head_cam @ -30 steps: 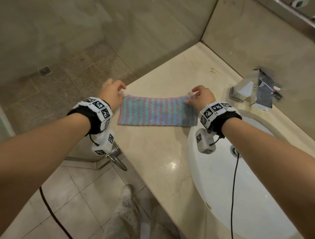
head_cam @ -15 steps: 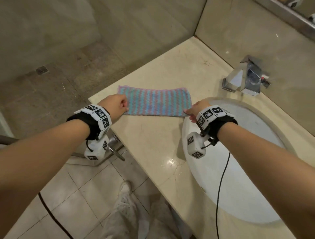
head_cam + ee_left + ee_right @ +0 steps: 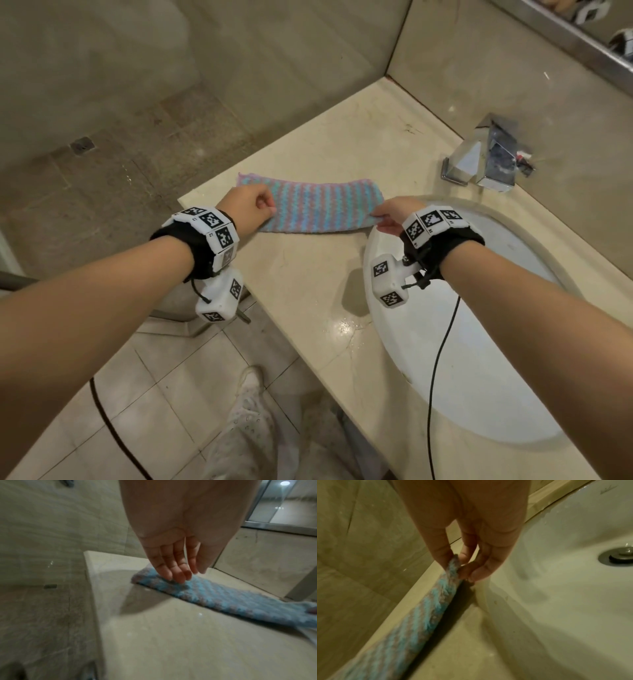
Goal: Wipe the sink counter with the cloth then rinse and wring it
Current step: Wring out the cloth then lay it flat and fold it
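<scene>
A pink-and-blue striped cloth (image 3: 318, 209) lies folded into a long strip on the beige sink counter (image 3: 308, 291), left of the basin. My left hand (image 3: 262, 209) is at the cloth's left end; in the left wrist view its straight fingers (image 3: 178, 574) rest their tips on top of the cloth (image 3: 231, 599). My right hand (image 3: 382, 219) pinches the near right corner of the cloth (image 3: 436, 601) between thumb and fingers (image 3: 447, 561), raising that corner slightly off the counter beside the basin rim.
The white oval basin (image 3: 479, 359) with its drain (image 3: 619, 557) lies to the right. A chrome faucet (image 3: 489, 161) stands behind it by the wall. A black cable (image 3: 442, 342) hangs over the basin. The counter's left edge drops to the tiled floor.
Both hands came from the cloth's far corners toward its near side. The right hand now pinches the near right corner and the left fingertips rest on the left end.
</scene>
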`<move>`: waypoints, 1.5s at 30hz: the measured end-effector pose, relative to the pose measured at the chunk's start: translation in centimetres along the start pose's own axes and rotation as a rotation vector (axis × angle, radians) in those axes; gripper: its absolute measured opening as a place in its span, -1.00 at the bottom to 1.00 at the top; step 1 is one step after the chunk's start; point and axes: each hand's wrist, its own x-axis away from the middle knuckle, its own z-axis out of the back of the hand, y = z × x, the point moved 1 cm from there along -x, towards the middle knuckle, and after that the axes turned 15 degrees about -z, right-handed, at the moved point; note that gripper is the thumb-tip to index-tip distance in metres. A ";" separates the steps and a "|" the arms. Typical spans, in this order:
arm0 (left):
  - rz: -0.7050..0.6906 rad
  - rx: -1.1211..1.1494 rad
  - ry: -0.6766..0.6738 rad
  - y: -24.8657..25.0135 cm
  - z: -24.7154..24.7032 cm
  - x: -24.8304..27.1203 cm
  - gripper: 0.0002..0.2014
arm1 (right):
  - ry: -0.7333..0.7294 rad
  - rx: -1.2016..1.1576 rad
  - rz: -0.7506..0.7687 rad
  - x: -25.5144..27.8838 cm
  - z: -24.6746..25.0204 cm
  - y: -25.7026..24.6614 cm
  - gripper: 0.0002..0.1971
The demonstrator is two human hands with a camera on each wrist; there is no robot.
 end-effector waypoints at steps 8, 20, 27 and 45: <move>0.068 0.129 0.072 -0.6 1.0 -0.3 -0.88 | -0.118 -0.131 0.296 3.8 -4.3 -3.5 -0.69; 0.333 0.758 0.209 -3.4 2.8 1.3 -0.78 | -0.185 0.310 0.506 4.5 -14.7 -4.6 -0.92; 0.153 0.341 0.107 -3.7 2.3 1.1 -0.74 | 0.169 0.473 0.590 2.2 -12.4 -6.5 -0.85; 0.124 -0.005 0.008 -4.1 2.1 2.4 -0.88 | 0.197 0.636 0.733 2.2 -15.4 -7.4 -0.93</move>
